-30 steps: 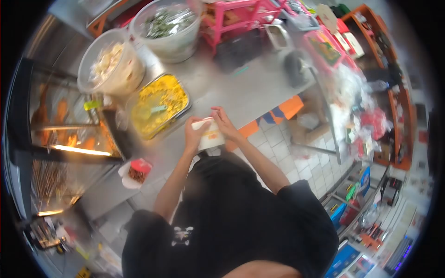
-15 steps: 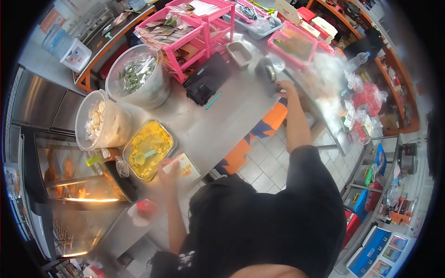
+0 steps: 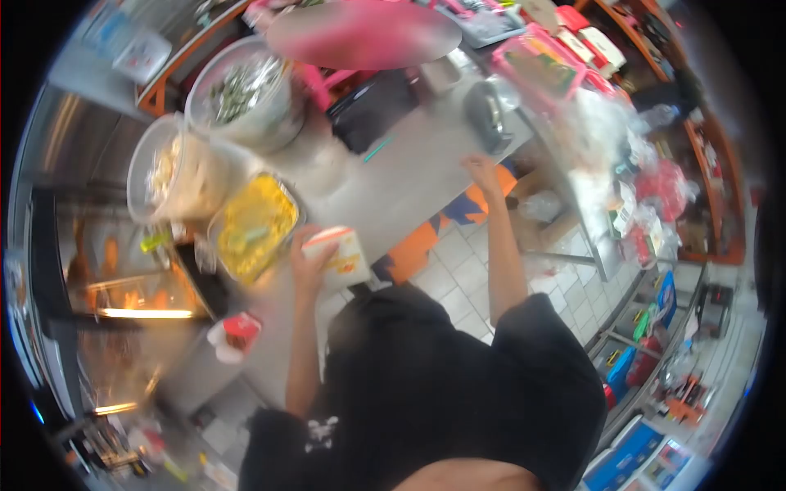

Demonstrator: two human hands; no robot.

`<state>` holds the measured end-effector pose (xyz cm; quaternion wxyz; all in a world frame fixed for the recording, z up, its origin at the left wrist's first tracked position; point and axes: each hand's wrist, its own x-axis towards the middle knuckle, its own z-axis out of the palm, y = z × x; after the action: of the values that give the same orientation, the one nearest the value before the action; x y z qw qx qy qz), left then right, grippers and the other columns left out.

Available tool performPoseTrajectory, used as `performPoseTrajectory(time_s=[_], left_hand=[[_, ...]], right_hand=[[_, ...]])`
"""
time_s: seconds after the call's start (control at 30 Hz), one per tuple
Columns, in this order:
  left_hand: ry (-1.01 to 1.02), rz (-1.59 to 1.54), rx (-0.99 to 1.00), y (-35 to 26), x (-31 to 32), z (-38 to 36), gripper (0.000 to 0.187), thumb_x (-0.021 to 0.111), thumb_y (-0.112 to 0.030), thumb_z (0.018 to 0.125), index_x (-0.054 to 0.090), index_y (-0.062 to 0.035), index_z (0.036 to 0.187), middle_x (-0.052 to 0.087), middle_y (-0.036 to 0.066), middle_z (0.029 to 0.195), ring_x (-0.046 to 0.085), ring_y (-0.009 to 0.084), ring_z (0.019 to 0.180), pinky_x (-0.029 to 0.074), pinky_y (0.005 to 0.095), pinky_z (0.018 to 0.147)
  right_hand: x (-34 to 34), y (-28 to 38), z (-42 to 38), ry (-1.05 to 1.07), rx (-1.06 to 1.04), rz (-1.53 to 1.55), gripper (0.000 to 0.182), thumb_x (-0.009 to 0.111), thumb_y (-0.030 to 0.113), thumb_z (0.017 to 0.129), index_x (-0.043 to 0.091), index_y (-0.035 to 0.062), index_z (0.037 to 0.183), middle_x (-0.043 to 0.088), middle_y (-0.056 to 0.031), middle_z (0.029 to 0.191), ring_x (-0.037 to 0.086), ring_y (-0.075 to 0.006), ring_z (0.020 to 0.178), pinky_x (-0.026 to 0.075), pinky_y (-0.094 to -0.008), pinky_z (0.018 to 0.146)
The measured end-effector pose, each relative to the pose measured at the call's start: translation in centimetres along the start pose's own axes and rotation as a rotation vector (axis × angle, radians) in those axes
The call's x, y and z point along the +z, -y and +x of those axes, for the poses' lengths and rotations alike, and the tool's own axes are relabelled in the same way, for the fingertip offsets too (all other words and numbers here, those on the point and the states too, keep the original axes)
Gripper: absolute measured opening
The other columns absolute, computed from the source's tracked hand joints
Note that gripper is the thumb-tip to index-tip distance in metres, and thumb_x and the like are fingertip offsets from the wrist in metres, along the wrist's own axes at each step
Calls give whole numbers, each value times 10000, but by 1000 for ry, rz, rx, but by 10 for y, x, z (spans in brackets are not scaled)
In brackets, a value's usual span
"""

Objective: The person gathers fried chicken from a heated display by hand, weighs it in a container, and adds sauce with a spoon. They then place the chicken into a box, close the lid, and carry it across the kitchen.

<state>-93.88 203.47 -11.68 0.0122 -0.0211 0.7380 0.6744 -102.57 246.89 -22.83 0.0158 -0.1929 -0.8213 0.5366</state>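
My left hand (image 3: 309,266) is closed on a white paper food box (image 3: 344,260) with orange and red print, held over the near edge of the metal table. Just left of it lies a foil-lined tray (image 3: 292,225) of yellow food (image 3: 260,214) with a pale green scoop (image 3: 252,239) in it. My right hand (image 3: 483,173) hovers near the table's front edge with fingers curled together; what they hold, if anything, cannot be made out. Beyond it sits a dark, rounded device (image 3: 485,114) with a metallic side.
Two clear tubs, one with green-filled bags (image 3: 274,127) and one with pale contents (image 3: 201,192), line the back left. A black case (image 3: 372,110) and teal stick (image 3: 378,150) lie mid-table. A lit glass cabinet (image 3: 123,278) is left; a red-and-white carton (image 3: 237,334) sits nearer.
My right hand has come away from the dark device toward me. My left hand has raised and turned the box, so more of its printed side shows. The view has shifted and blurred.
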Motion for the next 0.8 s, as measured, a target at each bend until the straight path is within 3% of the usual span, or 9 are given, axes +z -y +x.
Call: performPoseTrajectory(time_s=[0.1, 0.3, 0.5, 0.53, 0.6, 0.63, 0.7, 0.73, 0.8], left_hand=[[170, 114, 266, -20, 18, 10, 394, 848, -125, 684, 600, -46, 980, 547, 57, 1042, 542, 154, 996, 451, 295, 869], [423, 213, 285, -56, 34, 9, 358, 884, -179, 619, 607, -79, 821, 506, 42, 998, 537, 171, 937, 438, 310, 819], [419, 251, 282, -63, 29, -10, 362, 882, -181, 627, 629, -85, 868, 515, 52, 1028, 536, 200, 1002, 443, 335, 859], [422, 178, 357, -65, 32, -14, 385, 871, -167, 642, 648, -89, 946, 521, 58, 1095, 531, 219, 1060, 440, 345, 897], [505, 207, 472, -51, 26, -23, 438, 826, -139, 704, 689, -107, 1120, 577, 80, 1227, 547, 260, 1148, 446, 368, 959], [484, 212, 474, -45, 20, -26, 438, 826, -139, 704, 689, -107, 1120, 577, 80, 1227, 547, 260, 1148, 446, 368, 959], [663, 143, 260, -41, 4, -32, 362, 798, -141, 744, 715, -94, 1093, 647, 84, 1158, 601, 248, 1069, 473, 365, 921], [595, 156, 178, -50, -2, -36, 292, 792, -199, 761, 741, -87, 1026, 699, 91, 1040, 646, 214, 972, 490, 337, 880], [500, 159, 18, -54, -20, -40, 312, 795, -229, 758, 732, -78, 1024, 700, 86, 1012, 646, 196, 947, 490, 323, 864]], right_hand=[[42, 126, -79, 701, -48, 332, 182, 655, 251, 881, 664, 70, 864, 599, 21, 801, 565, -112, 788, 478, -292, 772], [92, 186, -103, 1323, -320, 389, 233, 680, 241, 876, 591, 60, 761, 542, 34, 762, 497, -68, 738, 417, -229, 724], [110, 183, -92, 1472, -349, -165, 256, 717, 255, 850, 584, 44, 791, 558, 8, 768, 520, -99, 679, 439, -247, 697], [113, 176, -94, 1481, -354, -170, 256, 717, 255, 850, 584, 44, 791, 558, 8, 768, 520, -99, 679, 439, -247, 697], [116, 164, -103, 1568, -9, 85, 321, 741, 302, 832, 583, 41, 931, 600, -31, 843, 590, -115, 792, 502, -289, 739], [114, 164, -107, 1585, -18, 73, 321, 741, 302, 832, 583, 41, 931, 600, -31, 843, 590, -115, 792, 502, -289, 739], [109, 165, -116, 1476, 80, 229, 495, 760, 298, 808, 527, 54, 1170, 612, -81, 1050, 601, -168, 1002, 510, -345, 877], [103, 168, -124, 1512, 73, 208, 495, 760, 298, 808, 527, 54, 1170, 612, -81, 1050, 601, -168, 1002, 510, -345, 877], [95, 174, -150, 1448, 14, 385, 671, 779, 227, 792, 422, 74, 1339, 551, -102, 1223, 538, -203, 1151, 468, -373, 963]])
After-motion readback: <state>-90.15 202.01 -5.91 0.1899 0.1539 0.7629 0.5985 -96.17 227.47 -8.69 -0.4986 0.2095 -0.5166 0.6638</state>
